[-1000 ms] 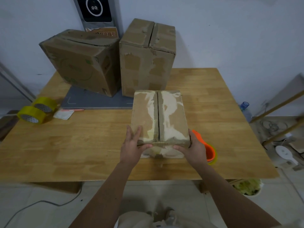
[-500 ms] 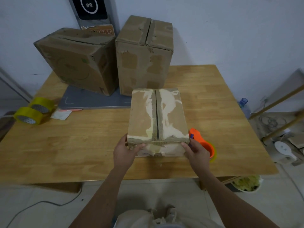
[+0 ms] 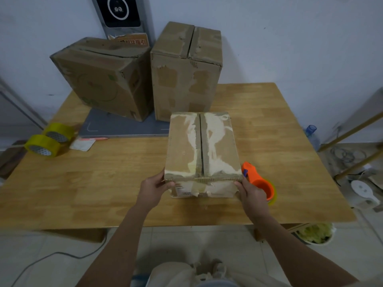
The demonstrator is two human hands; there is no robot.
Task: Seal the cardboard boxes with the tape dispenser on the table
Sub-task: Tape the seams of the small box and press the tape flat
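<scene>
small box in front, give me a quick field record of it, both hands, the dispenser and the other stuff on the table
small box: flaps closed, centre seam untaped
left hand: gripping near left corner
right hand: gripping near right corner
tape dispenser: orange, on table, right of the box, not held
large boxes: two, at the back on a grey mat
tape rolls: two yellow, left edge
table: wooden

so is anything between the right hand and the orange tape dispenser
Nothing visible. The tape dispenser lies on the table just right of the small box, directly beside the right hand, which grips the box's near right corner. The left hand holds the opposite corner.
</scene>
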